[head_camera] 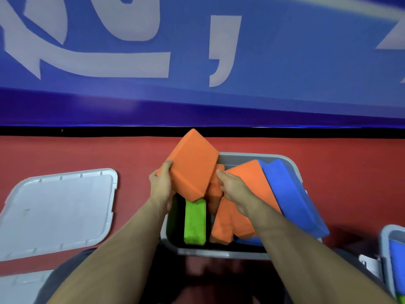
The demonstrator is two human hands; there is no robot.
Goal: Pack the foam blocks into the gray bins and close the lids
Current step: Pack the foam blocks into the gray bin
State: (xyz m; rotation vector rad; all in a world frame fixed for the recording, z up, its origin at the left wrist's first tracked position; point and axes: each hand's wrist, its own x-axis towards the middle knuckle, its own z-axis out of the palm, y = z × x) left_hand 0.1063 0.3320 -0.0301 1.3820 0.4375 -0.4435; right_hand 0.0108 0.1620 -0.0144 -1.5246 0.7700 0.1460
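A red floor runs across the middle of the frame, with a blue banner bearing pale lettering filling the upper half. At centre sits an open gray plastic bin (293,170), already crowded: a bright green foam block (195,221) stands on end at its left, several orange foam blocks (241,216) lean in the middle, and a long blue foam block (291,194) rests tilted over the right rim. The left hand (161,189) grips a large orange foam block (192,165) by its lower left edge, holding it tilted above the bin's left part. The right hand (232,186) has its fingers curled against the leaning orange blocks; whether it pinches one or only steadies them I cannot tell.

Packing looks well along but unfinished: the held block is not yet in, and the flat gray plastic lid (59,211) lies off to the left on the floor. A second gray bin (384,242) at the right edge also stands open.

Free room seems to remain only in the dark gap beside the green block; the blue block overhanging the rim will likely stop the lid seating.
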